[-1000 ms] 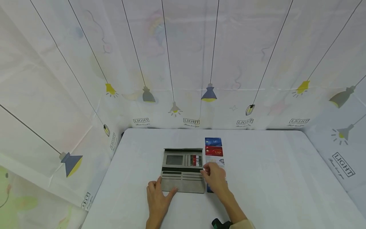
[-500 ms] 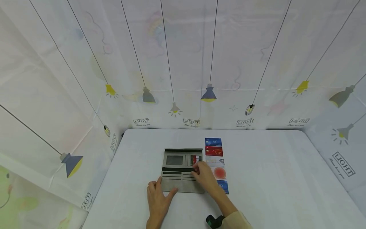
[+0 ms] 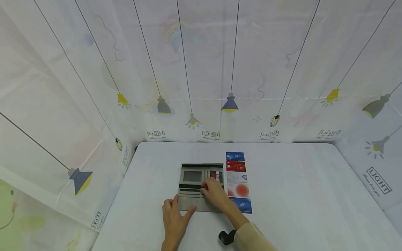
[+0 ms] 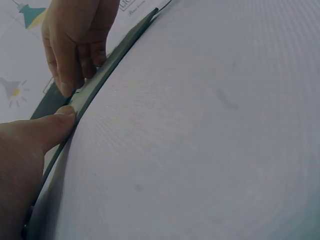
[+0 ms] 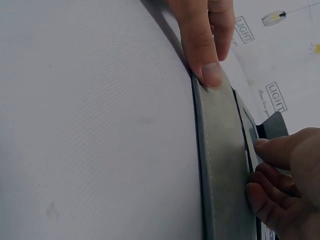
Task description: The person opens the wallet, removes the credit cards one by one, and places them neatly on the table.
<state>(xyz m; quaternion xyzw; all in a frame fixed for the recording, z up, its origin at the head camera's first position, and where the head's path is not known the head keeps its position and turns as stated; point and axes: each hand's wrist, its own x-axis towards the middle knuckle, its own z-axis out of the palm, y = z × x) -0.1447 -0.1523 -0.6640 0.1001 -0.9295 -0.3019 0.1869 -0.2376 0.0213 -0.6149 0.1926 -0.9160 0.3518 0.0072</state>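
The open grey fabric wallet (image 3: 201, 186) lay between both hands: left hand (image 3: 174, 218) pressed flat at its 7 o'clock corner; right hand (image 3: 215, 195), fingers curled, apparently pinching its card slots.

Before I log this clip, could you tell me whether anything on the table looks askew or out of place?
Nothing stands out. The open grey wallet lies flat and square, and five cards sit in a tidy column beside it, none skewed or spilled.

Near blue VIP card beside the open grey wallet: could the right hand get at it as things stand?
Probably yes: the right hand rests on the open grey wallet, the near blue VIP card lies uncovered just beside its wrist, and nothing stands between.
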